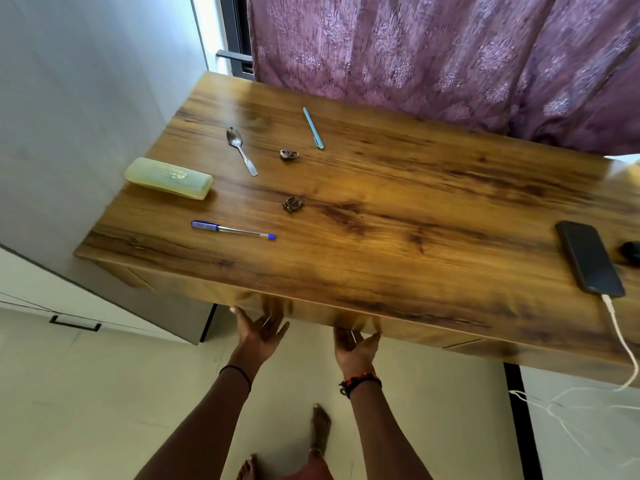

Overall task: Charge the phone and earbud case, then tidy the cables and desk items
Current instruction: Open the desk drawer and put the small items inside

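Wooden desk (415,202) carries the black phone (588,259) at its right end, white cable (620,337) plugged in, dark earbud case (632,252) just beside. Left hand (259,330) and right hand (356,344) hold nothing, palms up, fingers loose and blurred at its front edge.

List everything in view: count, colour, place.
desk: 1, wood-grain, centre
glasses case: 1, pale yellow-green, left end
spoon: 1, silver, behind case
light blue pen: 1, far centre
blue ballpoint pen: 1, near left
padlock: 1, brass, right of spoon
hair clip: 1, brown, middle
phone: 1, black, right end
charging cable: 1, white, in phone
dark object: 1, right edge, cropped
curtain: 1, purple, behind desk
left hand: 1, palm up, front edge
right hand: 1, palm up, front edge
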